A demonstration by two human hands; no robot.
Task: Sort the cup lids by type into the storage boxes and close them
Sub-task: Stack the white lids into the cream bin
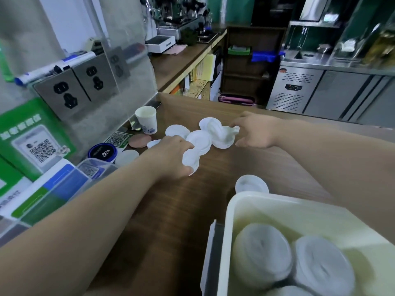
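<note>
While left hand [171, 153] and right hand [257, 132] grip lids [199, 141], one cup [147, 119], one box [232, 212]

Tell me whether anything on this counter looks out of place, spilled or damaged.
Yes. One stack of white lids has toppled and fans out sideways, and loose lids lie scattered beside the paper cup. Nothing looks spilled or broken.

A dark wooden counter [181, 221] fills the foreground. On the left, a grey wall [32, 28] carries steel sockets [64, 90], with a clear plastic screen [136, 82] beside them. A second wooden counter [181, 58] runs back to a coffee machine [179, 13]. Dark shelves [245, 67] stand beside a steel fridge cabinet [310, 90], and the far wall [237, 9] is green.
</note>
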